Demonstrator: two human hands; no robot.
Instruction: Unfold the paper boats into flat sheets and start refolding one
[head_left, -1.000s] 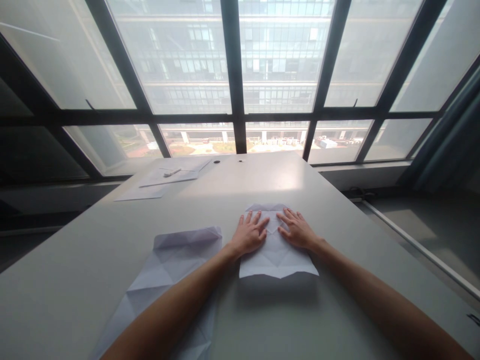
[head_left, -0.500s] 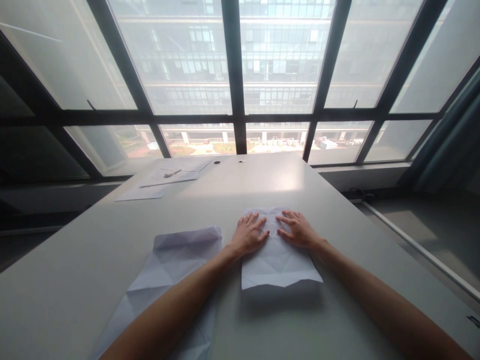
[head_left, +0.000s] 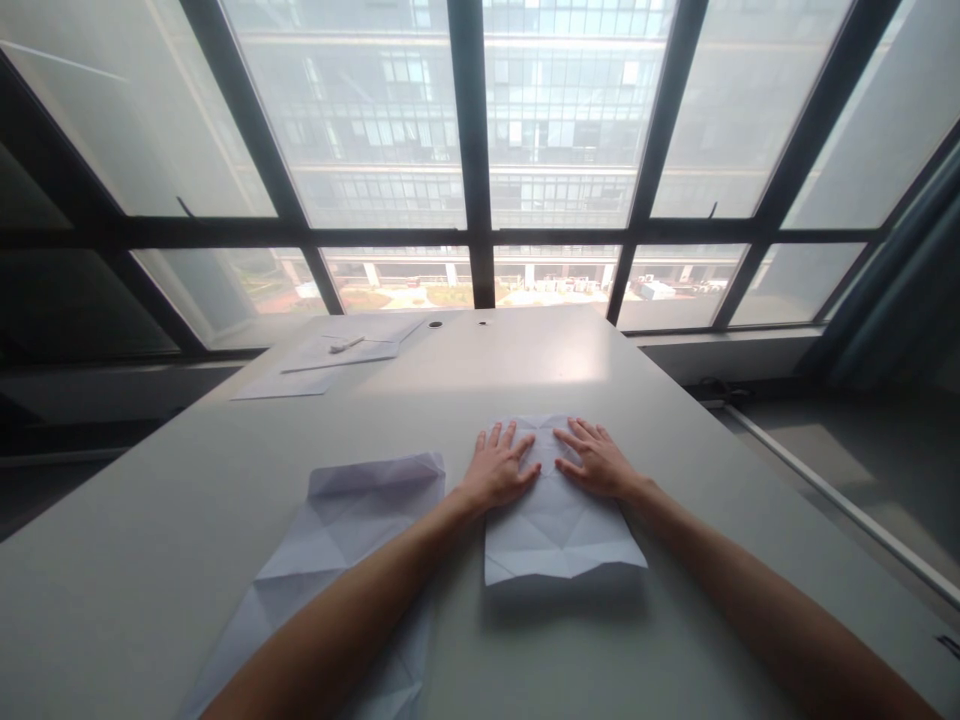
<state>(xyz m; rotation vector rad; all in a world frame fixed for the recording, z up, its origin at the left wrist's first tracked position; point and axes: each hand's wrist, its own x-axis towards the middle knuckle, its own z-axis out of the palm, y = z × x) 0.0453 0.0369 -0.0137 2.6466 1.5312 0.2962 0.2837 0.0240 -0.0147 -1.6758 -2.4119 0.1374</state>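
A creased white sheet of paper (head_left: 562, 525) lies on the white table (head_left: 712, 600), its near edge lifted a little and casting a shadow. My left hand (head_left: 499, 468) rests flat on the upper left part of this sheet, fingers spread. On the upper right part, my right hand (head_left: 596, 458) lies flat too, with its fingers apart. Fold lines cross the paper between and below my hands. Left of it is a second, larger creased sheet (head_left: 337, 520), partly hidden beneath my left forearm.
Flat white papers (head_left: 300, 380) lie at the table's far left, with a small white object (head_left: 346, 346) on top. A dark round hole (head_left: 435, 324) shows near the far edge. Beyond stand tall framed windows (head_left: 480, 150), with a curtain (head_left: 892, 270) at right.
Both hands stay pressed on the sheet, with the left fingers spread slightly more. Otherwise the view has shifted only a few pixels.
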